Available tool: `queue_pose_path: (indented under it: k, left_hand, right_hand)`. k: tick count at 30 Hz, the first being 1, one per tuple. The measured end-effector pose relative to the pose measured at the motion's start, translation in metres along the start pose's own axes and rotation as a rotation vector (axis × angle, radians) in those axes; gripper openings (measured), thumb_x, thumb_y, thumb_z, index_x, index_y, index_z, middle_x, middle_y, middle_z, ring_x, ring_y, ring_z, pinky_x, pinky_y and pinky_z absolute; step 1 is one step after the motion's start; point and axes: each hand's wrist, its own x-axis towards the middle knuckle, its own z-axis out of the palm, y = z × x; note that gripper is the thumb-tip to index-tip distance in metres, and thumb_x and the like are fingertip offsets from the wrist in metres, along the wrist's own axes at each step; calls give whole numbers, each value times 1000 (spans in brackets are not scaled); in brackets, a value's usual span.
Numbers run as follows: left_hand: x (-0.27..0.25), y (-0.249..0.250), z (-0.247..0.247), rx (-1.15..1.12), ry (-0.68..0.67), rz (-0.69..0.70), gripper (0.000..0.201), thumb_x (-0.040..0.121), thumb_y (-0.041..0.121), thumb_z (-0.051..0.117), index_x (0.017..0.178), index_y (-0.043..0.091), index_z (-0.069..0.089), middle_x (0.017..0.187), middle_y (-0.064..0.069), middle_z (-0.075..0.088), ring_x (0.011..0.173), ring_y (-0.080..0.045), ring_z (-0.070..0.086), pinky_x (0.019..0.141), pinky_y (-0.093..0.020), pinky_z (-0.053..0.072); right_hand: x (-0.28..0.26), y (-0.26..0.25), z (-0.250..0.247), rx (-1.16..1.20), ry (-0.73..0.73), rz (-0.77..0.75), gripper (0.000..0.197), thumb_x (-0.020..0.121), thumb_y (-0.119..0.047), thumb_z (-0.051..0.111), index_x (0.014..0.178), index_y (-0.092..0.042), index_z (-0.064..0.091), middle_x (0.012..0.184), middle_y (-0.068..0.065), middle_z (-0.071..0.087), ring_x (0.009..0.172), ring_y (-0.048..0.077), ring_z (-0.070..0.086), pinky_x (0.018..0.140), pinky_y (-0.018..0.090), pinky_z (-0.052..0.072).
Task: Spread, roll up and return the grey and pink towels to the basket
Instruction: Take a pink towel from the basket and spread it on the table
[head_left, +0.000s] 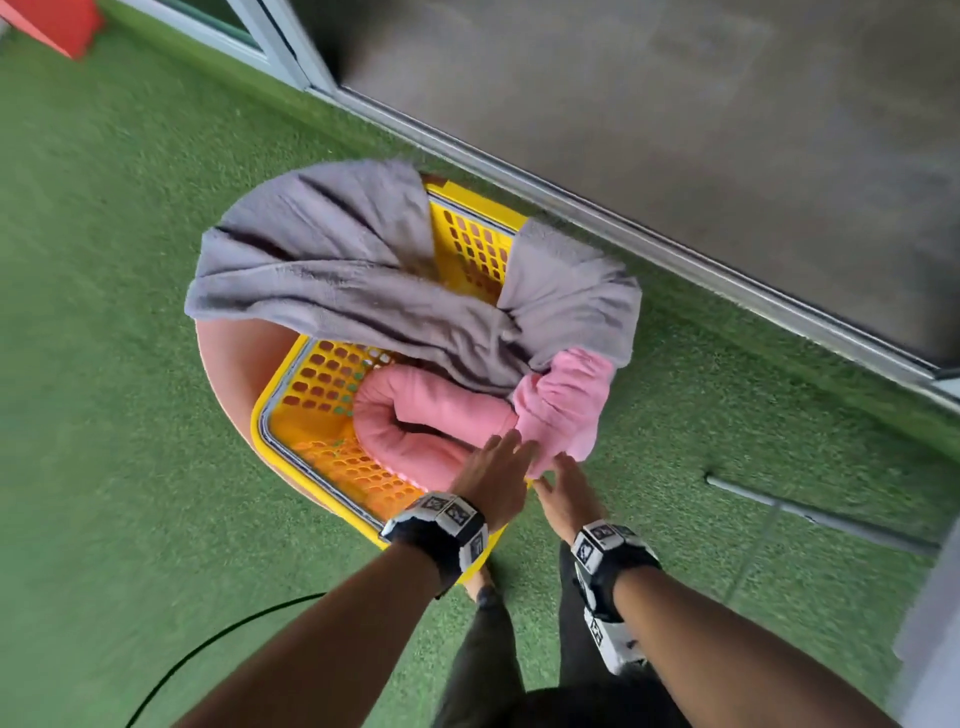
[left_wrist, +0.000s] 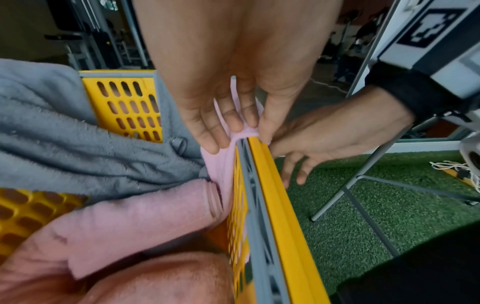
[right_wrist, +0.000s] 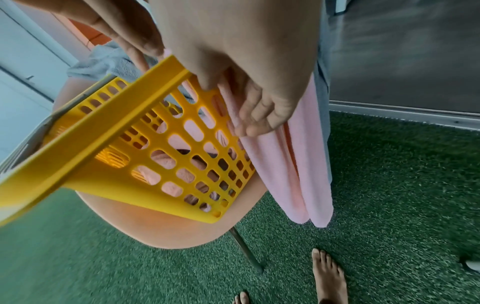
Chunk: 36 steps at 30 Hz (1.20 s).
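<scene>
A yellow perforated basket (head_left: 467, 244) stands on a chair. The grey towel (head_left: 337, 270) lies unrolled across its far side and right rim. The pink towel (head_left: 561, 400) lies partly rolled inside, and its end hangs over the near right corner. My left hand (head_left: 498, 467) reaches over the near rim, with straight fingers (left_wrist: 207, 133) and thumb on the pink fold where it crosses the rim (left_wrist: 265, 185). My right hand (head_left: 563, 483) is outside the basket, its loosely bent fingers (right_wrist: 254, 119) resting on the hanging pink end (right_wrist: 293, 164).
The basket sits on a pale orange chair seat (right_wrist: 168, 230) with thin metal legs (left_wrist: 350, 195), on green artificial turf. A sliding-door track (head_left: 623, 228) runs behind it. A black cable (head_left: 208, 639) curves at my left, and my bare feet (right_wrist: 330, 273) stand below the seat.
</scene>
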Motion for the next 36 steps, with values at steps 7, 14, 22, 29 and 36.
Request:
queue_pose_path:
  k: [7,14,22,29,36]
  left_hand:
    - [-13,8,11,-40,109,-87,47,68,3,69,114,10,59,106,-11,57,91,-31,58,68,-39,54]
    - [2,27,4,-7,214,-122,40,82,6,63,122,12,58,115,-10,60,100,-27,57,79,-42,55]
    - [33,45,-11,101,142,-97,51,96,13,49,144,27,40,128,-7,50,109,-22,48,84,-33,46]
    - [40,36,-22,77,120,35,33,93,19,51,124,25,62,113,-10,53,106,-29,51,80,-42,51]
    - [24,15,-52,-195,239,197,15,89,10,64,100,10,74,107,-9,67,104,-23,57,96,-25,33]
  right_hand:
    - [-13,-2,-36,116,111,-253,16,91,-41,47,94,-29,57,91,2,68,75,14,62,66,38,54]
    - [-18,-14,-86,245,210,-182,24,93,-14,62,114,-4,59,111,9,62,91,12,57,71,10,39]
    - [-2,-22,-107,341,113,-249,18,90,-22,68,98,-5,67,95,0,67,84,13,62,72,7,45]
    - [-26,-23,-121,373,69,-430,24,86,-32,63,93,-9,64,83,-7,67,76,-1,64,64,10,51]
    - [-56,-47,-135,327,64,-479,14,93,-17,62,99,-6,55,79,-6,58,65,-2,55,59,10,47]
